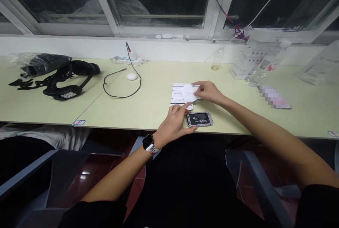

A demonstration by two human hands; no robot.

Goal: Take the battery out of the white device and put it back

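Note:
My right hand (209, 92) pinches a small white card (188, 93) with faint print, its fingers closed on the right edge. Beneath the card lie white pieces with dark lines (175, 96), partly covered by it; their kind is unclear. My left hand (173, 124) is open, index finger stretched towards the card's lower edge and thumb reaching beside the near left corner of a small device. That device (210, 119) lies face up, its back off, showing a black battery (199, 119) marked 3000mAh. I cannot tell whether the left thumb touches it.
On the left lie a black headset (66, 92) and a plastic bag (43, 64). A black cable (124, 96) loops beside a white oval object (131, 76) and a power strip (127, 60). White boxes (239, 69) and a clear bottle (256, 76) stand right.

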